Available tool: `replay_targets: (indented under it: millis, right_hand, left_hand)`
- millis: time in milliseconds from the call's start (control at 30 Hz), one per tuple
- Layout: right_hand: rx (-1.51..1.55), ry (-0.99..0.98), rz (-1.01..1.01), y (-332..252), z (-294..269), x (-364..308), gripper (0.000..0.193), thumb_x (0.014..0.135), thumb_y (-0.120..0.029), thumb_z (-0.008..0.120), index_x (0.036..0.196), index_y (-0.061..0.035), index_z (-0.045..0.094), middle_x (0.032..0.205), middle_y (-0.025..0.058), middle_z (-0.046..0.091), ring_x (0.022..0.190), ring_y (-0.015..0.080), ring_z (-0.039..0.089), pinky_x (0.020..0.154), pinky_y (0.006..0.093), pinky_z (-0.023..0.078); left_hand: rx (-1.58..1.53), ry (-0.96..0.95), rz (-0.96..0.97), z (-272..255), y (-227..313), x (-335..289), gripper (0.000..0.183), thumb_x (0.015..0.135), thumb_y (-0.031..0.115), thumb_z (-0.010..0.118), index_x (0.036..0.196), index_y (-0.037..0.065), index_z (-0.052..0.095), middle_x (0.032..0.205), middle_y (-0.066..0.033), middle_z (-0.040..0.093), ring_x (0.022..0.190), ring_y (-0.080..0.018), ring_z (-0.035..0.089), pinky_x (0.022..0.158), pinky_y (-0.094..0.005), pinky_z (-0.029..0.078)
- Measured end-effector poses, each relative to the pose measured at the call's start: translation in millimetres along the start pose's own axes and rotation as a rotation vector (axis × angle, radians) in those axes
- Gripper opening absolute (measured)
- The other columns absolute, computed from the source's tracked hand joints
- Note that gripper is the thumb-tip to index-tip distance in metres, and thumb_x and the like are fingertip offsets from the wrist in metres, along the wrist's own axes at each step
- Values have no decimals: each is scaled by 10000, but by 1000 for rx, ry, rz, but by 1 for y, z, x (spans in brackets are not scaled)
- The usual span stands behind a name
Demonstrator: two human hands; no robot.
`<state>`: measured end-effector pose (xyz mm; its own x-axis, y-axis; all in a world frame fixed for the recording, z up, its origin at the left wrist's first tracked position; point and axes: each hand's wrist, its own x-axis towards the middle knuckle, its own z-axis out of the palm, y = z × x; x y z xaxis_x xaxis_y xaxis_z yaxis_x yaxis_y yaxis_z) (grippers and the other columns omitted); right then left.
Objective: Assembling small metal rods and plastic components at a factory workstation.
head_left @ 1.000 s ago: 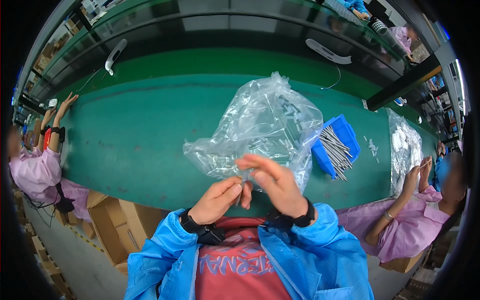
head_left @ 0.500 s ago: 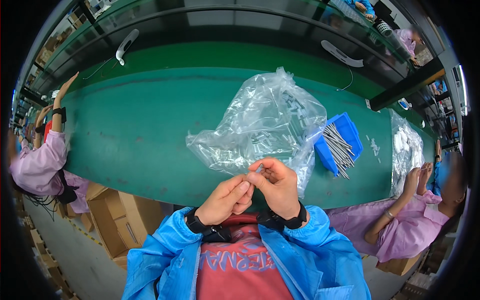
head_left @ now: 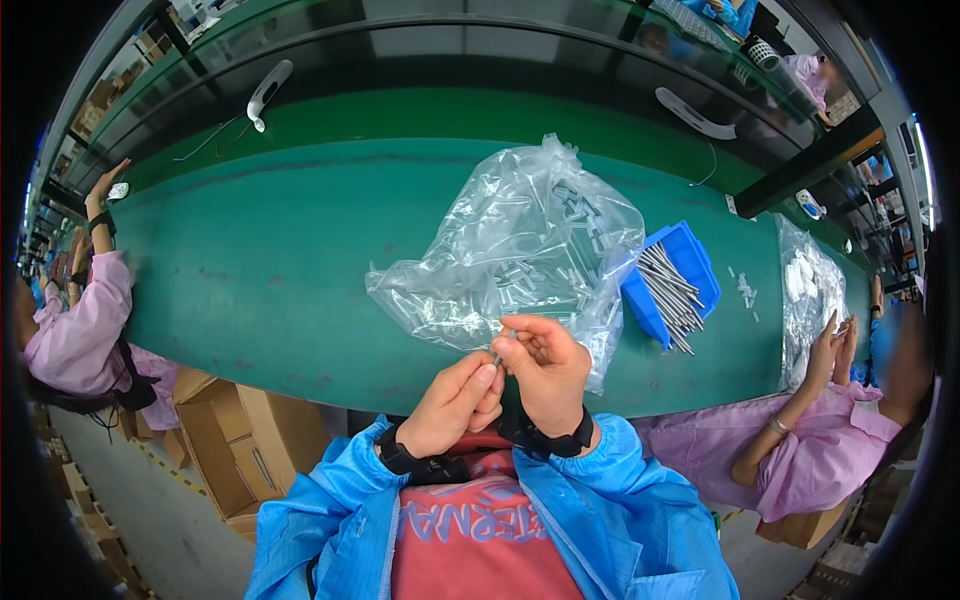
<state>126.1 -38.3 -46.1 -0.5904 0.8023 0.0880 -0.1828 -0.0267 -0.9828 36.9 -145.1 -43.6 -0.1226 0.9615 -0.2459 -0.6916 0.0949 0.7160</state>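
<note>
Close in front of my chest, over the bench's near edge, my left hand [head_left: 448, 405] and my right hand [head_left: 547, 368] meet at the fingertips. Both pinch a thin grey rod [head_left: 497, 359], of which only short bits show between the fingers. A paler tip peeks out at the right thumb, too small to make out. Just beyond my hands lies a clear plastic bag [head_left: 450, 285] with many short, clear tube pieces [head_left: 518, 283] inside. To its right a blue bin [head_left: 697, 262] holds a pile of slender metal rods [head_left: 668, 295].
The green bench [head_left: 250, 270] runs across. Loose clear pieces [head_left: 745, 290] lie right of the bin, near another plastic bag [head_left: 812, 285] with white items. Co-workers in pink [head_left: 85, 320] sit at both sides. An open cardboard box [head_left: 250, 440] stands below, left.
My hands stay pinched together; the fingertips have parted slightly, showing more of the grey rod. The view has shifted a little. At the right, the co-worker's hands have come together.
</note>
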Motion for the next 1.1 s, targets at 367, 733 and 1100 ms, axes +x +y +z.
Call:
replay_targets:
  millis: [367, 733, 1100]
  right_hand:
    - [-411, -196, -162, -18, -14, 13, 89, 858, -73, 644, 906, 2, 643, 713, 107, 652, 577, 156, 632, 520, 259, 479]
    - [-1293, -279, -422, 0, -48, 72, 135, 779, -41, 599, 910, -38, 633, 868, 122, 608, 857, 294, 609, 703, 381, 502]
    - [-1415, -281, -431, 4, -42, 81, 81, 766, -15, 532, 821, -35, 588, 810, 124, 606, 803, 297, 616, 666, 400, 501]
  left_hand:
    - [202, -20, -88, 1, 15, -4, 225, 1027, 219, 350, 975, 28, 456, 680, 18, 337, 540, -66, 273, 481, -220, 250]
    - [564, 43, 237, -5, 27, -4, 242, 976, 166, 453, 993, -30, 593, 823, -24, 466, 737, -112, 440, 665, -248, 376]
    - [203, 171, 317, -7, 42, -7, 181, 944, 97, 526, 1030, -46, 598, 971, -79, 564, 747, -140, 555, 655, -272, 451]
